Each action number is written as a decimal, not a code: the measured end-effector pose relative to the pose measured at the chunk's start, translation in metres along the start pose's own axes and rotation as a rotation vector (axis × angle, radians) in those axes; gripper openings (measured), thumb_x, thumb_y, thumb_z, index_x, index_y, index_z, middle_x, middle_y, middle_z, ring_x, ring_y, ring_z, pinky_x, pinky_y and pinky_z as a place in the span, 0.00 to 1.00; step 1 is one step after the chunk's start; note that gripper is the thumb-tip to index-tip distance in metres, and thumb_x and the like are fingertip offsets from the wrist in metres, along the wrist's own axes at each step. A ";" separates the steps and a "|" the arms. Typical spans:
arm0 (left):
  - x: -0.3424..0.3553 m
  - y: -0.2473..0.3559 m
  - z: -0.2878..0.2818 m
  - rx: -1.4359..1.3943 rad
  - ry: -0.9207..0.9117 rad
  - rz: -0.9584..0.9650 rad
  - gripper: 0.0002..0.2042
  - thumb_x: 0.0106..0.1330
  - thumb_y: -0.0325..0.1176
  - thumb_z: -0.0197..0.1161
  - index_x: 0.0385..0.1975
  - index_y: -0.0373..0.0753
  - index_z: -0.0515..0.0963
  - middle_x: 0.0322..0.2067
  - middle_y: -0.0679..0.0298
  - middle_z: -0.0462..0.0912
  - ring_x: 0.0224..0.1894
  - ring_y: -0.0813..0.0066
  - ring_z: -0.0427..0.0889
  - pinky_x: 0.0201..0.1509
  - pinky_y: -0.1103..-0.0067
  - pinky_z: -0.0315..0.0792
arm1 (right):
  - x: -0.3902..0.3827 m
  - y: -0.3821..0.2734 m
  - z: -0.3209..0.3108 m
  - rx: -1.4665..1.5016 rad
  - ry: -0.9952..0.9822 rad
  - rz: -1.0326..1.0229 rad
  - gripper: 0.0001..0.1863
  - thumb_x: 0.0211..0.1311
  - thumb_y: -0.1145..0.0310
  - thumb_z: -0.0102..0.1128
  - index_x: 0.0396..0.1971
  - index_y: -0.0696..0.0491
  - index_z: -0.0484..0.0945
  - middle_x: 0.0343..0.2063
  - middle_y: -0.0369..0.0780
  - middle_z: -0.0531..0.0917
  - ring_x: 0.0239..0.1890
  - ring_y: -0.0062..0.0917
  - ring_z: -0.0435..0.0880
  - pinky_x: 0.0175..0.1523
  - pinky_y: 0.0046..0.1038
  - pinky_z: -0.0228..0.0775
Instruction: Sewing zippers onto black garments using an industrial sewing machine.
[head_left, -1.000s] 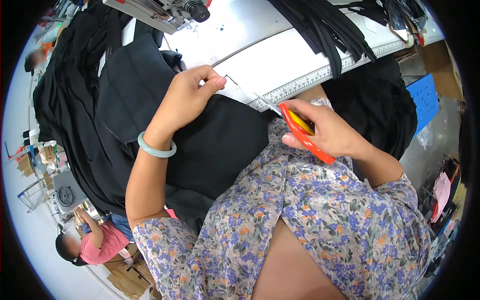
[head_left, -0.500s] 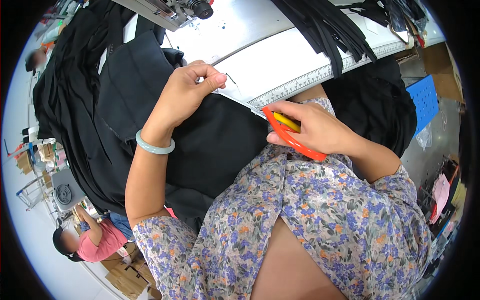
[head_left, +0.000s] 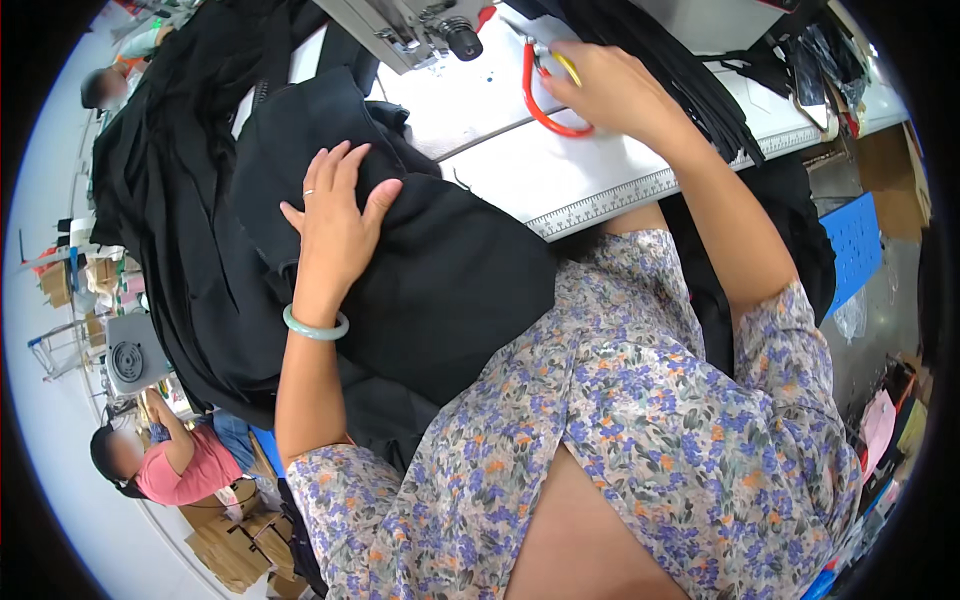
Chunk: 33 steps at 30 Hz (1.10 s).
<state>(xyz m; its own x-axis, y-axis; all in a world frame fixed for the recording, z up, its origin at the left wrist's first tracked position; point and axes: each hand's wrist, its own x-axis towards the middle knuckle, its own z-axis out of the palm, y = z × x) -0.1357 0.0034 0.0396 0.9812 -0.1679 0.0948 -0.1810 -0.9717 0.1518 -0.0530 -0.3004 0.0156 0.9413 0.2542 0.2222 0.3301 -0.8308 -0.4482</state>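
Gripping scissors [head_left: 528, 88] in your right hand [head_left: 622, 97], left hand [head_left: 335, 232] spread on cloth [head_left: 460, 290], you might nick those strips [head_left: 705, 95] if blades [head_left: 517, 31] drift.

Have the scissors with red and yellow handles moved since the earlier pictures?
Yes, away from the body: the scissors' handles were on the near side of the ruler strip; now they are beyond it, near the sewing machine head.
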 end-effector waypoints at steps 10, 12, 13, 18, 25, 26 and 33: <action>-0.050 -0.025 -0.015 -0.310 0.259 -0.278 0.10 0.66 0.39 0.59 0.35 0.39 0.77 0.27 0.60 0.82 0.34 0.58 0.80 0.48 0.65 0.68 | -0.007 -0.058 0.035 0.050 -0.273 -0.256 0.21 0.65 0.54 0.54 0.22 0.56 0.82 0.20 0.43 0.82 0.25 0.36 0.82 0.35 0.34 0.75; -0.023 -0.039 -0.017 -0.255 0.350 -0.161 0.11 0.65 0.39 0.60 0.36 0.37 0.76 0.28 0.58 0.81 0.33 0.56 0.79 0.42 0.68 0.70 | -0.028 -0.092 0.050 0.481 -0.600 -0.174 0.24 0.65 0.50 0.54 0.25 0.58 0.83 0.19 0.44 0.83 0.25 0.33 0.84 0.37 0.32 0.75; -0.003 -0.048 -0.016 0.020 0.397 -0.034 0.13 0.64 0.40 0.61 0.40 0.38 0.76 0.35 0.58 0.82 0.40 0.56 0.79 0.45 0.66 0.70 | -0.038 -0.109 0.059 0.650 -0.734 -0.078 0.24 0.66 0.49 0.52 0.30 0.58 0.80 0.21 0.44 0.83 0.25 0.33 0.85 0.37 0.33 0.76; 0.068 -0.075 0.001 0.366 0.229 -0.109 0.23 0.61 0.55 0.60 0.47 0.43 0.77 0.44 0.58 0.82 0.50 0.54 0.78 0.53 0.59 0.69 | -0.046 -0.147 0.083 0.712 -0.526 -0.129 0.23 0.67 0.49 0.51 0.35 0.59 0.74 0.27 0.47 0.81 0.34 0.27 0.82 0.40 0.31 0.71; 0.020 -0.106 -0.040 0.056 1.126 -0.122 0.12 0.69 0.41 0.58 0.34 0.37 0.78 0.31 0.54 0.81 0.31 0.56 0.81 0.35 0.70 0.73 | -0.034 -0.148 0.090 1.572 -0.912 0.371 0.13 0.66 0.57 0.57 0.39 0.51 0.77 0.34 0.34 0.78 0.39 0.17 0.75 0.43 0.25 0.69; 0.003 -0.118 -0.051 0.172 1.219 -0.153 0.14 0.71 0.40 0.55 0.34 0.34 0.77 0.29 0.56 0.80 0.29 0.61 0.78 0.36 0.72 0.73 | -0.032 -0.154 0.092 1.706 -1.032 0.714 0.11 0.66 0.59 0.58 0.40 0.50 0.77 0.37 0.33 0.78 0.41 0.17 0.74 0.46 0.24 0.68; -0.110 -0.177 -0.098 -0.011 0.783 -0.556 0.21 0.73 0.45 0.50 0.33 0.30 0.77 0.21 0.61 0.79 0.25 0.73 0.74 0.40 0.75 0.74 | 0.010 -0.164 0.068 1.407 0.062 -0.111 0.05 0.62 0.79 0.55 0.37 0.56 0.77 0.38 0.35 0.80 0.38 0.17 0.76 0.46 0.19 0.69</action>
<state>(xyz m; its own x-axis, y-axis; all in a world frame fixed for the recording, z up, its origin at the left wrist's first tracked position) -0.2186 0.2103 0.0987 0.6046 0.4791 0.6363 0.2924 -0.8766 0.3822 -0.0930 -0.1277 0.0330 0.9135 0.2327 0.3337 0.2295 0.3824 -0.8950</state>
